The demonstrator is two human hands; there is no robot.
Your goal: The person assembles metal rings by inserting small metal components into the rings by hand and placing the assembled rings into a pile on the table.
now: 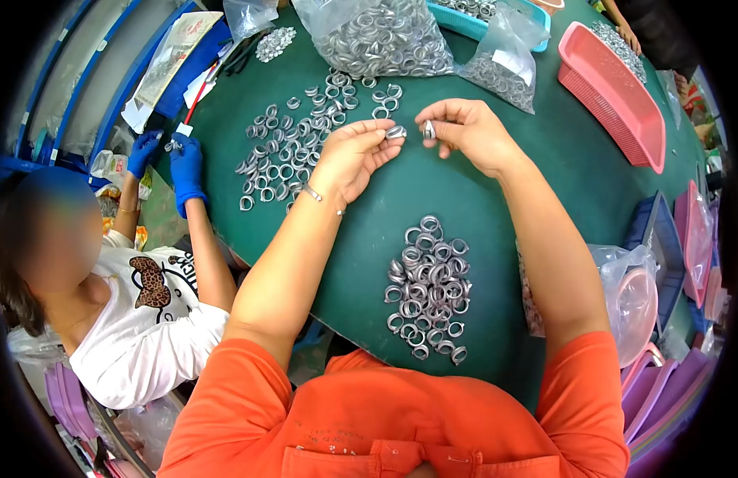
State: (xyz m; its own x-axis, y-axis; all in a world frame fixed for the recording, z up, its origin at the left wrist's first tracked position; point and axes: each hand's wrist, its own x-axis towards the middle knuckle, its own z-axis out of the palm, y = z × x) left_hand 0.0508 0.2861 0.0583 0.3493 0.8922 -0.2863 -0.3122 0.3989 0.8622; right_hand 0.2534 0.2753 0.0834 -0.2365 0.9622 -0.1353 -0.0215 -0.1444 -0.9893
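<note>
Over the green table, my left hand [354,155] pinches metal rings [395,132] between thumb and fingers; how many is hard to tell. Close to its right, my right hand [464,131] holds another metal ring [429,129] at its fingertips. The two hands are a small gap apart. A spread of loose rings [285,171] lies left of and beneath my left hand. Nearer my body, a heaped pile of rings [428,287] rests on the table between my forearms.
Bags of rings [385,40] stand at the table's far side, near a pink basket [612,95] and a turquoise basket [536,16]. At left sits a person in blue gloves [185,171]. Another person's hand [628,38] is at the far right. Plastic trays [663,255] stand at right.
</note>
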